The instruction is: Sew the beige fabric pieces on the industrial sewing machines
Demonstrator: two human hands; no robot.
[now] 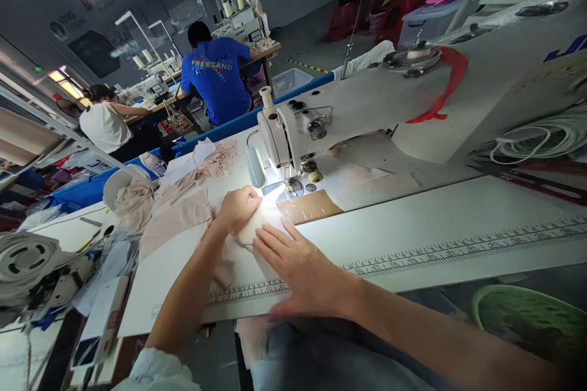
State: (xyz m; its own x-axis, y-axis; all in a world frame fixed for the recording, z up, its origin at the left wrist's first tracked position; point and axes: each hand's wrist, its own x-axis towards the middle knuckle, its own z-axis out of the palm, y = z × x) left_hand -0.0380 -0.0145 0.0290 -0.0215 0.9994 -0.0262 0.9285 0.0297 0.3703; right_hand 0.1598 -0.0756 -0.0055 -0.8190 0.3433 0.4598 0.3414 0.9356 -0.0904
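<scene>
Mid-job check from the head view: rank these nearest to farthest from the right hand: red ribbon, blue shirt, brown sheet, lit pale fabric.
1. Lit pale fabric: under the fingertips of the right hand.
2. Brown sheet: just beyond the hand.
3. Red ribbon: farther right, on the sewing machine.
4. Blue shirt: far background, upper left.

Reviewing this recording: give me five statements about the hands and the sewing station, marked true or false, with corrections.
1. The left hand and right hand both touch the pale fabric. True.
2. The red ribbon hangs from the lamp. False: the red ribbon hangs on the sewing machine.
3. Ruler markings run along the table's near side. True.
4. The green basket is beside the left forearm. False: the green basket is at the lower right.
5. The blue-shirted co-worker faces the camera. False: the co-worker's back is turned.
</scene>
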